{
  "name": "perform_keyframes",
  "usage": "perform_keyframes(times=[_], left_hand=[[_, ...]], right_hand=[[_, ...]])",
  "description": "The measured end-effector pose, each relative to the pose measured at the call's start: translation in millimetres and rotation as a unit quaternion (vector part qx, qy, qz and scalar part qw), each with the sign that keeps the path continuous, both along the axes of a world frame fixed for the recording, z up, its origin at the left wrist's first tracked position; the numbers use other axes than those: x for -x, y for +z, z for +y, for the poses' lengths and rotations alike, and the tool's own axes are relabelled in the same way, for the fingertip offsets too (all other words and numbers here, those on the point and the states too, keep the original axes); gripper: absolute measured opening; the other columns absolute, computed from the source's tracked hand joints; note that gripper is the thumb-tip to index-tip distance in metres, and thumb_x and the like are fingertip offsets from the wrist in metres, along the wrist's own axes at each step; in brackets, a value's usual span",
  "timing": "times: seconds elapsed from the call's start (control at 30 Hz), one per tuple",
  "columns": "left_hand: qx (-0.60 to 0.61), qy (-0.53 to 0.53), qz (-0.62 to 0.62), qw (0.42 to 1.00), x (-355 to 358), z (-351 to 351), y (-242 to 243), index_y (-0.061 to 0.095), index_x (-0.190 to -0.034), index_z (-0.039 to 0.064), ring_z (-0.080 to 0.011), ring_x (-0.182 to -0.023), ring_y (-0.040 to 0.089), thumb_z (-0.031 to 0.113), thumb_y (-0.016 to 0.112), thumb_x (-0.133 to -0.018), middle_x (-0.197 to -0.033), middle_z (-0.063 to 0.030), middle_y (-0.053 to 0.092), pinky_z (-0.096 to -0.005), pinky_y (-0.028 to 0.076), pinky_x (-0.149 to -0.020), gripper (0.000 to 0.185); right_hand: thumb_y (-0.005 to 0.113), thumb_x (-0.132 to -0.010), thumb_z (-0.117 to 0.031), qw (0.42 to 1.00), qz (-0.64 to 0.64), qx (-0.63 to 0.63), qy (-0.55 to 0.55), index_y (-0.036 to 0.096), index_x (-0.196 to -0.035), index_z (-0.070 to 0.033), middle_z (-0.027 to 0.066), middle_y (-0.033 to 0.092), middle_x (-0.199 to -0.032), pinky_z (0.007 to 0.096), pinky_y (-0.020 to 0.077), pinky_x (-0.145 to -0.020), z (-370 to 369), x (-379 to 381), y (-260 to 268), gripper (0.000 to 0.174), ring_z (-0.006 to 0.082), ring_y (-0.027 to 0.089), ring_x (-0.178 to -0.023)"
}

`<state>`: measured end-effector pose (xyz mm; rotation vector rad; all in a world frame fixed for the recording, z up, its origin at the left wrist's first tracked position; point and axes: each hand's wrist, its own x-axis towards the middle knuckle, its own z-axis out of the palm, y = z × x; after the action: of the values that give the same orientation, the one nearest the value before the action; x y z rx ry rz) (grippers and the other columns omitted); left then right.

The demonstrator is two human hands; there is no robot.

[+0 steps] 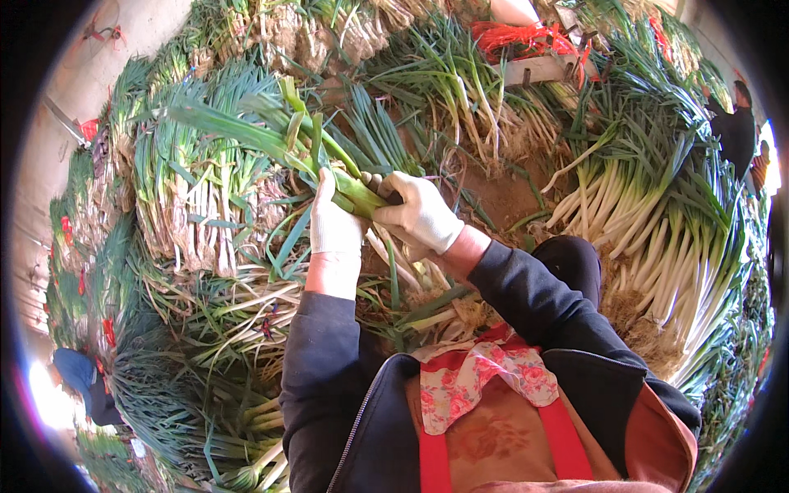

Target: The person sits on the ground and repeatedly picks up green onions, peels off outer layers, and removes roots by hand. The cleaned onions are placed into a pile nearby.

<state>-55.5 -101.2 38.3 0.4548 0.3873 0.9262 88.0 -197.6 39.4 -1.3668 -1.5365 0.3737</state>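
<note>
Both of my hands wear white knit gloves and hold the green part of a green onion stalk [357, 196] in front of me. My left hand [336, 215] wraps it from the left, thumb up along the leaves. My right hand [419, 212] pinches it from the right, its fingers curled over the stalk. The leaves [228, 126] stretch up and to the left. Below my hands, white stems and roots [425, 277] show partly; whether they belong to the held stalk cannot be told.
Cleaned green onions [629, 209] are heaped on the right. Upright bundles [197, 209] stand at the left, loose onions [253, 308] below them. Red plastic twine [518, 40] lies by a wooden piece [536, 71]. One person [736, 129] is far right, another [86, 385] far left.
</note>
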Motion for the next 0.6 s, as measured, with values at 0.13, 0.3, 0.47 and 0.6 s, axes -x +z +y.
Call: perform_keyframes(times=[0.13, 0.3, 0.47, 0.6], left_hand=[[0.048, -0.018, 0.012, 0.999, -1, 3, -6, 0.058, -0.117, 0.012, -0.0301, -0.092, 0.065, 0.051, 0.056, -0.103, -0.099, -0.0129, 0.064, -0.0484, 0.054, -0.09, 0.042], [0.106, 0.048, 0.031, 0.993, 0, 26, -30, 0.056, -0.116, 0.018, -0.0208, -0.076, 0.062, 0.061, 0.063, -0.096, -0.094, -0.0046, 0.059, -0.0373, 0.055, -0.067, 0.048], [0.064, 0.157, 0.023, 0.985, 35, 76, -40, 0.05, -0.118, 0.019, -0.0155, -0.069, 0.058, 0.066, 0.066, -0.092, -0.087, -0.0027, 0.057, -0.0301, 0.051, -0.058, 0.056], [0.009, 0.203, 0.086, 0.975, 84, 97, -29, 0.047, -0.109, 0.015, -0.0165, -0.064, 0.054, 0.065, 0.061, -0.096, -0.081, -0.003, 0.054, -0.0314, 0.047, -0.054, 0.053]], right_hand=[[0.081, -0.072, -0.019, 0.999, -0.005, -0.006, 0.032, 0.071, -0.102, 0.001, 0.0237, 0.065, -0.092, 0.0432, 0.0511, -0.072, -2, -1, -6, 0.037, 0.0383, 0.066, -0.084], [0.075, -0.087, -0.009, 0.801, 0.577, 0.064, 0.148, 0.059, -0.109, -0.003, 0.006, 0.065, -0.091, 0.0347, 0.0543, -0.071, -38, -5, 5, 0.028, 0.0225, 0.066, -0.08], [0.07, -0.093, -0.01, 0.828, 0.531, 0.116, 0.14, 0.058, -0.113, -0.003, 0.0036, 0.061, -0.094, 0.0312, 0.054, -0.075, -81, -34, 15, 0.024, 0.0162, 0.064, -0.083], [0.068, -0.093, -0.016, 0.957, 0.155, 0.228, 0.095, 0.062, -0.11, 0.0, 0.0085, 0.067, -0.083, 0.0363, 0.0515, -0.066, -110, -40, -18, 0.024, 0.0201, 0.067, -0.073]])
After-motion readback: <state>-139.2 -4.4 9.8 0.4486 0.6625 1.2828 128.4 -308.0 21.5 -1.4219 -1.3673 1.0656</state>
